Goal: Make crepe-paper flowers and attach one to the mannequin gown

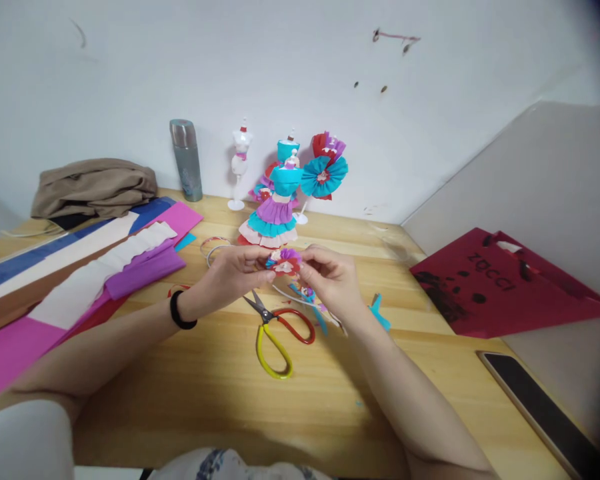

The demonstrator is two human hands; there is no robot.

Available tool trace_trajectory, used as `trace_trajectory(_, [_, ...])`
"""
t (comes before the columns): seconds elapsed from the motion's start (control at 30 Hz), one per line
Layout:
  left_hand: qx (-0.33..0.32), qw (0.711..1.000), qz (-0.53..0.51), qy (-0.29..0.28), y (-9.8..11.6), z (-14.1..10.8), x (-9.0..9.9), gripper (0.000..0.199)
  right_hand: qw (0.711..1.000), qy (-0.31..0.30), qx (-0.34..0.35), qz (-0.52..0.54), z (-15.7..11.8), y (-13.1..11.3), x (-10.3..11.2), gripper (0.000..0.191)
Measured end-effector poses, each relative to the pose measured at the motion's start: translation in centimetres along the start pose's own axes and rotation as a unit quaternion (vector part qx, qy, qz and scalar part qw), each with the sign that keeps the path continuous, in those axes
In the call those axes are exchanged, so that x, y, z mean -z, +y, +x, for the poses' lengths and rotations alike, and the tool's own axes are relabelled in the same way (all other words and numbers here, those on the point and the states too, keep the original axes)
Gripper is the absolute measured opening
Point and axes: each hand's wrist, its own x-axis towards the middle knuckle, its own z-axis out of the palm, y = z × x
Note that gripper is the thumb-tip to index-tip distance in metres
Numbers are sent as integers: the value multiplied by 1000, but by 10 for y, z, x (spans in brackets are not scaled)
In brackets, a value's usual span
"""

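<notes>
Between my two hands is a small crepe-paper flower [285, 264] in red, purple, blue and cream. My left hand [235, 270] pinches its left edge with thumb and fingertips. On the opposite side, my right hand [333, 277] grips the edge in the same way. Just below lie scissors [267, 317] with one red and one yellow handle, blades slightly apart. A small mannequin in a tiered blue, purple and pink paper dress [275, 207] stands right behind my hands. White cord and paper scraps lie partly hidden under my right hand.
Sheets of coloured crepe paper [80, 293] cover the left side. A flask [186, 160], folded brown cloth [95, 187] and a bare white mannequin [241, 163] stand along the wall. On the right are a red paper bag [500, 287], a phone [535, 407] and a blue scrap [379, 313].
</notes>
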Motion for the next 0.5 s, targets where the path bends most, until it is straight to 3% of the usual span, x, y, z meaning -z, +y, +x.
trace_trajectory(0.37, [59, 998, 11, -15, 0, 0, 5, 18, 998, 6, -30, 59, 3, 4, -2, 15])
trace_trajectory(0.5, [85, 995, 43, 10, 1, 3, 9, 33, 992, 22, -76, 97, 5, 2, -2, 19])
